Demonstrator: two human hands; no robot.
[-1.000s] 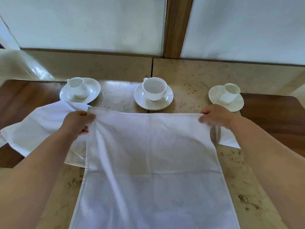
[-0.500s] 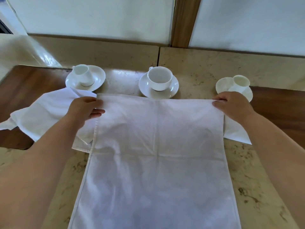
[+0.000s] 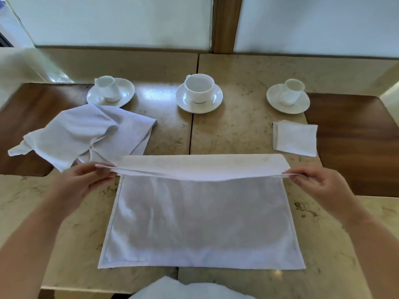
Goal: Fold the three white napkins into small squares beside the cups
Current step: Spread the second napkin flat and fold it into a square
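The napkin [image 3: 200,223] is spread at centre, long axis three to nine o'clock; its far edge is pinched at each corner, by the left hand [image 3: 83,182] at nine and the right hand [image 3: 319,182] at three, and lifted towards six; both are equally near; no writing is legible; a folded square [image 3: 294,138] lies at two, a crumpled napkin [image 3: 86,134] at ten.

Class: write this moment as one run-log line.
left hand, right hand: pinch middle napkin far corners, folding | right napkin: folded | left napkin: crumpled
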